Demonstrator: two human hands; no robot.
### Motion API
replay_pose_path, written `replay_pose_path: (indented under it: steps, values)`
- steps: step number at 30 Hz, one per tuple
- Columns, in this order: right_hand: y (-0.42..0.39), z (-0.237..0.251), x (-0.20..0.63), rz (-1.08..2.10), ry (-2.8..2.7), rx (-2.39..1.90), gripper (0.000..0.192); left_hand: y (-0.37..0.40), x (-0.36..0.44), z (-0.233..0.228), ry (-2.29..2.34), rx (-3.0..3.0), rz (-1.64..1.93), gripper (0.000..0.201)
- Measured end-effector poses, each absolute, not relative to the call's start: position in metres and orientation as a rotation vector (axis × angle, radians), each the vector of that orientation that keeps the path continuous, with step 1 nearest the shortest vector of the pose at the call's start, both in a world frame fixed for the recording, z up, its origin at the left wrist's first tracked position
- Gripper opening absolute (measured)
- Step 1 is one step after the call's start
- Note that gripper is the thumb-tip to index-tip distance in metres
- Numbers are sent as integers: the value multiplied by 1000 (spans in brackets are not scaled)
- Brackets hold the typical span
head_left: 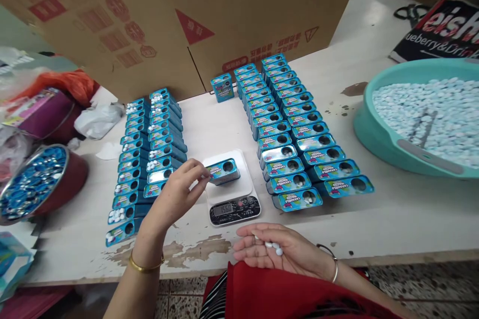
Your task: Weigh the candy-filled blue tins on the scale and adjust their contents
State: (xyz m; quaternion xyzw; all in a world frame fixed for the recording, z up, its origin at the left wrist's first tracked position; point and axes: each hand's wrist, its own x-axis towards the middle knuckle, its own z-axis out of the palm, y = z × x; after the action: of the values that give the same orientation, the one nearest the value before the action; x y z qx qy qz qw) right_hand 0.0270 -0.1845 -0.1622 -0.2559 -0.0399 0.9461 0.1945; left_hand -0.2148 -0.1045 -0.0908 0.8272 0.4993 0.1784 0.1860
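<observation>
While the small blue tin is pinched at its near-left end between the thumb and fingertips of the left hand, it rests flat on the white platform of a kitchen scale, whose display is lit. The tin is judged to be light, rigid and smooth-sided, somewhat slippery, so it is best taken by its short ends or long edges rather than by the top, where a round opening is seen. The right hand is held palm up and half cupped at the table edge, with a few loose white tablets lying in it; these are judged small, hard and apt to roll. Rows of like tins are set out to the right of the scale and further rows to its left. A worn, pale table carries everything, with a teal basin of tablets at the right, a round tin of blue pieces at the left, and a cardboard box behind.
</observation>
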Motion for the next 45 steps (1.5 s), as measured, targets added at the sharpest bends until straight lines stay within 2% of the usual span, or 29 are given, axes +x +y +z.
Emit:
replay_pose_path:
  steps: [7,13,17,20,24,27,30,32,39,42,45]
  values:
    - [-185,-165,26,2630,-110,-723,32,-115,-209,-85,1476,2329,723,6]
    - [-186,-163,25,2628,-111,-748,32,-110,-214,-90,1483,2264,506,10]
    - [-186,-164,25,2622,-104,-744,32,-110,-209,-79,1493,2244,586,11]
    - [-186,-166,24,2633,-71,-715,32,-124,-191,-70,1340,2203,569,10]
    - [-186,-168,23,2673,73,-674,33,-147,-165,-71,1056,2157,311,14]
    - [-186,-169,24,2654,53,-674,32,-148,-170,-77,1183,2221,513,23]
    - [-187,-169,25,2618,-63,-682,28,-138,-194,-79,1480,2150,868,12]
    - [-188,-169,26,2609,-126,-681,26,-130,-211,-80,1608,2090,975,8]
    - [-188,-169,25,2581,-292,-740,29,-109,-227,-90,1640,2162,914,12]
    - [-187,-169,25,2576,-312,-773,32,-104,-221,-95,1587,2236,770,20]
    - [-186,-170,25,2598,-356,-769,35,-101,-213,-99,1504,2325,497,49]
